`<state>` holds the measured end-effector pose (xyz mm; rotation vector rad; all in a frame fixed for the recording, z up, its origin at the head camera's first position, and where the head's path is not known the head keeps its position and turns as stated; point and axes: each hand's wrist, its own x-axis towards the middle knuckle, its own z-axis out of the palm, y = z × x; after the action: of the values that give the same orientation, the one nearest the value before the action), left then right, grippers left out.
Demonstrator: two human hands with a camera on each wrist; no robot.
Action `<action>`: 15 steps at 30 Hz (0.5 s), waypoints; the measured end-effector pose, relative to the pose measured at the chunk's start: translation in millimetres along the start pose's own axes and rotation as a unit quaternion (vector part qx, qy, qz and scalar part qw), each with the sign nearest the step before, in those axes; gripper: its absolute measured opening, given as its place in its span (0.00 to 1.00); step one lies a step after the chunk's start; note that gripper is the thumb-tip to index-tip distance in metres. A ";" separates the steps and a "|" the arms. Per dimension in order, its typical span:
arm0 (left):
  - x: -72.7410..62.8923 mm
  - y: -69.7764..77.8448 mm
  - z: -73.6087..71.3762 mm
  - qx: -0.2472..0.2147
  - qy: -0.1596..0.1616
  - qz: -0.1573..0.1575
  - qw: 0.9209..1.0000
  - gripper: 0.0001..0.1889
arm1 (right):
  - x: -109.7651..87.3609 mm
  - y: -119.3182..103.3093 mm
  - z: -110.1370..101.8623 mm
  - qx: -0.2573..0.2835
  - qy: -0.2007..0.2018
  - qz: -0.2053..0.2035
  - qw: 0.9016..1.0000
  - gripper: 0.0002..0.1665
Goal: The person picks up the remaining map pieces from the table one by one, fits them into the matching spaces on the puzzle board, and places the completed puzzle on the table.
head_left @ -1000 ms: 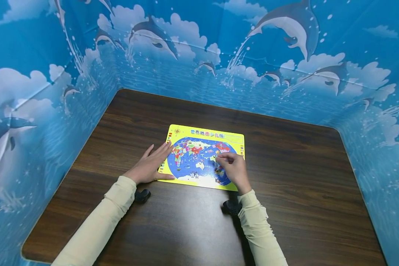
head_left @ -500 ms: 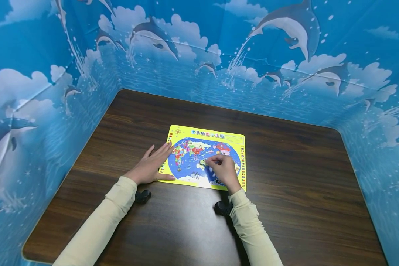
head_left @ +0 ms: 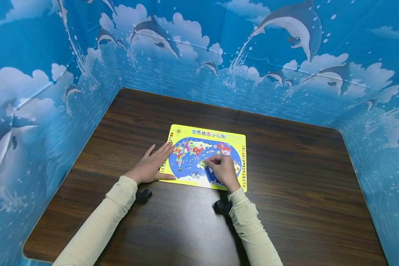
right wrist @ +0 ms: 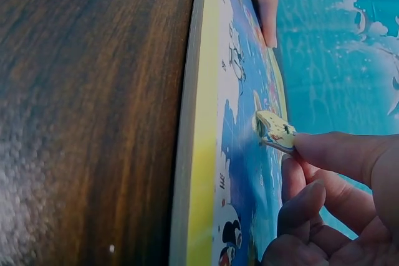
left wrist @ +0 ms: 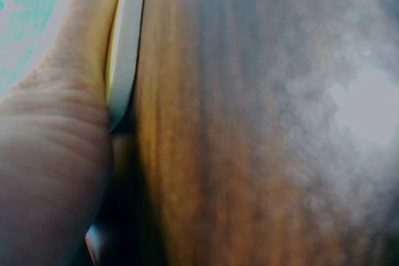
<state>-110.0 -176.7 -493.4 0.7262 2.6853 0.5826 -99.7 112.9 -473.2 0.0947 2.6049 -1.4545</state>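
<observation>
A yellow-bordered world map puzzle board [head_left: 234, 138] lies flat on the table. My left hand [head_left: 150, 166] rests on its left edge, fingers spread and straight, thumb along the near corner. My right hand [head_left: 224, 171] is over the map's middle, pinching a small pale-yellow puzzle piece [right wrist: 275, 130] printed with tiny pictures between thumb and index finger. The right wrist view has the piece tilted, its far end right at the blue sea of the map. In the head view it overlaps the Australia spot. The left wrist view catches the board's thick edge [left wrist: 128, 48] beside the thumb.
The dark wood table [head_left: 302, 177] extends on all sides of the board. Blue curtains [head_left: 186, 81] printed with dolphins and clouds stand along its back and sides. Black wrist cameras [head_left: 222, 207] sit under both wrists, near the tabletop.
My right hand has moved left across the map with the puzzle piece, from the right side to the Australia spot, and has stayed there for the last half second. The left hand stays put.
</observation>
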 end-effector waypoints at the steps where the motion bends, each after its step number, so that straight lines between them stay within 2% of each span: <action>1: 0.0 0.1 -0.2 0.001 -0.001 -0.001 1.000 0.62 | 0.1 -0.3 0.0 -0.004 -0.001 -0.001 1.000 0.08; 10: -1.5 1.1 -0.7 -0.017 0.018 0.014 1.000 0.61 | 2.5 2.5 2.9 -0.034 -0.013 -0.011 0.999 0.10; 15: -0.8 -0.8 0.7 -0.020 0.016 0.015 1.000 0.61 | 2.5 2.2 3.2 -0.039 -0.014 -0.010 0.999 0.09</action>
<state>-109.4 -177.5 -494.3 0.7530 2.6891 0.6579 -101.6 111.3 -477.0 0.0398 2.6445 -1.3476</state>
